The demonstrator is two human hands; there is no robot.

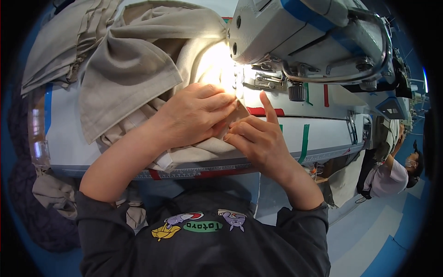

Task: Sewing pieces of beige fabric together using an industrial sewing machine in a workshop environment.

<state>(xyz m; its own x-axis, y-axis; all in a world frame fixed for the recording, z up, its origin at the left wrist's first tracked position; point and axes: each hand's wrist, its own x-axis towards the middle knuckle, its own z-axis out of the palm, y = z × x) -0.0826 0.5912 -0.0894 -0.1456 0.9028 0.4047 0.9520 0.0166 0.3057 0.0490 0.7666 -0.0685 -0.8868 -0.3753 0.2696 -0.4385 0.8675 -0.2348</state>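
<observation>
Beige fabric (134,69) lies bunched on the sewing machine table, its folds running up to the lit needle area. My left hand (196,113) rests over the cloth with fingers together, pressing it just in front of the presser foot (237,76). Close by on the right, my right hand (258,138) pinches the cloth's edge between thumb and fingers, its index finger raised. The white sewing machine (295,37) stands above and to the right of both hands. Strong lamplight washes out the cloth beside the needle.
A stack of beige fabric pieces (57,44) sits at the far left. Along the table's front edge runs a measuring tape (207,170). Red and green tape strips (305,141) mark the tabletop. Another person (390,175) works at the far right. More cloth hangs below the left corner.
</observation>
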